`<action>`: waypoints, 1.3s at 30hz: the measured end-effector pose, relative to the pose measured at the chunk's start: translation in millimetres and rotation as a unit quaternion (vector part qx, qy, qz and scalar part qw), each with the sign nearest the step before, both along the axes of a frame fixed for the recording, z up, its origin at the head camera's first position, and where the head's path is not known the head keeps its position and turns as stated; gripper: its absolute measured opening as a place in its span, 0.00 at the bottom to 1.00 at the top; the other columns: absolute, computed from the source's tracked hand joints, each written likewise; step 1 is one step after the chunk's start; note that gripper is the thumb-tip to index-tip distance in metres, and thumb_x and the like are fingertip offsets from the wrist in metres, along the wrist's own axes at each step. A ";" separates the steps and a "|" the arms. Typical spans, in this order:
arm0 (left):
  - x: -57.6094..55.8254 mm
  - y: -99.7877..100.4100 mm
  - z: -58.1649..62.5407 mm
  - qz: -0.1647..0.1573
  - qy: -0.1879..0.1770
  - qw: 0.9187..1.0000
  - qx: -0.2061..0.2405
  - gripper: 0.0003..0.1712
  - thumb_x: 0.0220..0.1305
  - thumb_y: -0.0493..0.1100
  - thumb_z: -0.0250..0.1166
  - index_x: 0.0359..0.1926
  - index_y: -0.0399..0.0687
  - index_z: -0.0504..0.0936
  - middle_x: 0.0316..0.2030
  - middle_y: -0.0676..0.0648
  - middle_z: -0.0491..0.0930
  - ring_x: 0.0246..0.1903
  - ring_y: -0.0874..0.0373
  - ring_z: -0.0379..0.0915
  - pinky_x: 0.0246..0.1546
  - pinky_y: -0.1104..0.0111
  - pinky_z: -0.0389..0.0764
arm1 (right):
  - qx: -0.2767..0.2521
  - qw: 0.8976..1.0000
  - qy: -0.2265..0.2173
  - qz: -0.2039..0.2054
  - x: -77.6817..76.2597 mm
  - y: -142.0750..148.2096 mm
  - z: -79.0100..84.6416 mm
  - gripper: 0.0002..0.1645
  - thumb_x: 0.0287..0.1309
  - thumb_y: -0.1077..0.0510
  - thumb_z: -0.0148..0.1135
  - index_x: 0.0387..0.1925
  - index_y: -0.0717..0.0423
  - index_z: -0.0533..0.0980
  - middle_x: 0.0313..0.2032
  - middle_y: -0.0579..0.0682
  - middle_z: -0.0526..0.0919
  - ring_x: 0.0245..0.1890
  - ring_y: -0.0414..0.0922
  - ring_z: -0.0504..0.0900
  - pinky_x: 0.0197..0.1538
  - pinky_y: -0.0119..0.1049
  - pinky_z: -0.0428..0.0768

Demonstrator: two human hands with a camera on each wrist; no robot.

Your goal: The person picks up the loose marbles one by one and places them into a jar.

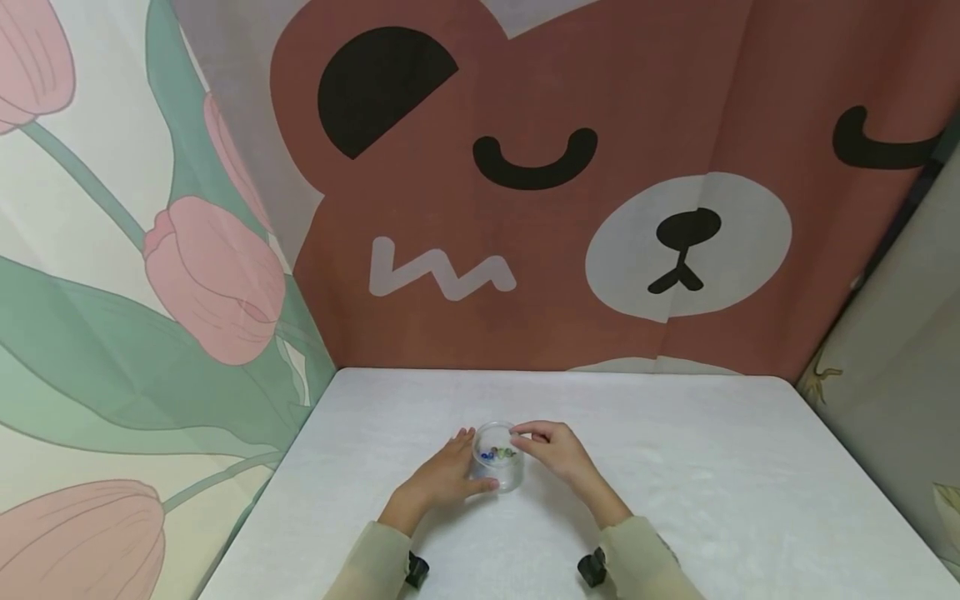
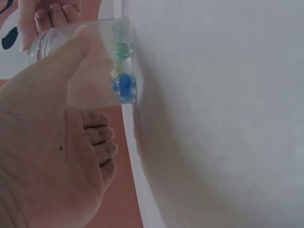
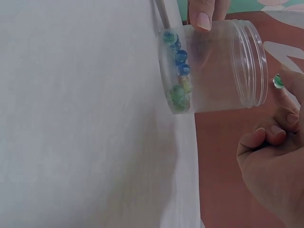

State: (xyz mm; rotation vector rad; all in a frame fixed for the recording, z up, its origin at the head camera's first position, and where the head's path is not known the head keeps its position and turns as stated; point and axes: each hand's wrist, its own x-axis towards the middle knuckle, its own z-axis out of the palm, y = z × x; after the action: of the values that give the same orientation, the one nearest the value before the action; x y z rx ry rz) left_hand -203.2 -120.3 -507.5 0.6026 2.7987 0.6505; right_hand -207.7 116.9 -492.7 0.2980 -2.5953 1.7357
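A clear plastic jar (image 1: 510, 476) with a threaded rim stands upright on the white table. Several blue and green glass marbles (image 3: 180, 61) lie on its bottom. My left hand (image 1: 442, 473) steadies the jar from the left, thumb at the near side and fingers toward the far side. At the right of the jar's mouth is my right hand (image 1: 561, 452). Its thumb and index finger pinch a green marble (image 3: 278, 81), just outside the rim in the right wrist view. The other fingers of that hand are curled in.
The white table (image 1: 675, 483) carries the jar and both forearms. Behind it hangs a curtain (image 1: 525, 325) with a brown bear print, and a tulip-patterned curtain (image 1: 112, 350) is on the left. Small black devices (image 1: 592, 567) sit at the wrists.
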 end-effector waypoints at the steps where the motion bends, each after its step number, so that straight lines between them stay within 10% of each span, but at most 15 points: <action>1: 0.0 -0.3 0.0 -0.001 0.001 1.000 0.001 0.62 0.62 0.72 0.63 0.79 0.36 0.50 0.79 0.37 0.49 0.79 0.42 0.42 0.78 0.48 0.52 | 0.001 1.000 0.000 0.002 -0.3 -1.3 0.1 0.13 0.60 0.50 0.72 0.44 0.51 0.88 0.17 0.40 0.64 0.22 0.37 0.62 0.24 0.29 0.61; 12: 0.4 -1.9 -0.7 0.001 -0.002 1.000 0.001 0.62 0.62 0.73 0.62 0.79 0.36 0.50 0.79 0.37 0.49 0.79 0.42 0.42 0.78 0.48 0.52 | 0.020 1.000 0.001 0.001 -4.2 -11.0 -3.8 0.12 0.59 0.51 0.73 0.41 0.51 0.89 0.36 0.45 0.87 0.34 0.39 0.74 0.38 0.32 0.74; 39: 1.1 -3.8 2.5 0.003 -0.010 1.000 0.002 0.61 0.62 0.72 0.64 0.80 0.39 0.50 0.79 0.38 0.48 0.79 0.43 0.41 0.78 0.48 0.51 | 0.019 1.000 -0.015 0.016 -6.4 -15.4 -7.3 0.18 0.58 0.49 0.74 0.49 0.49 0.87 0.38 0.49 0.87 0.35 0.40 0.75 0.38 0.32 0.76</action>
State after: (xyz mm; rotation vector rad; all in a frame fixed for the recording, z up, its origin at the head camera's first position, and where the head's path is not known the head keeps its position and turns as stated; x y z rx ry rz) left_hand -202.1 -124.1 -505.0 0.5847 2.7824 0.6605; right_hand -214.1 101.5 -500.0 0.3176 -2.6624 1.7153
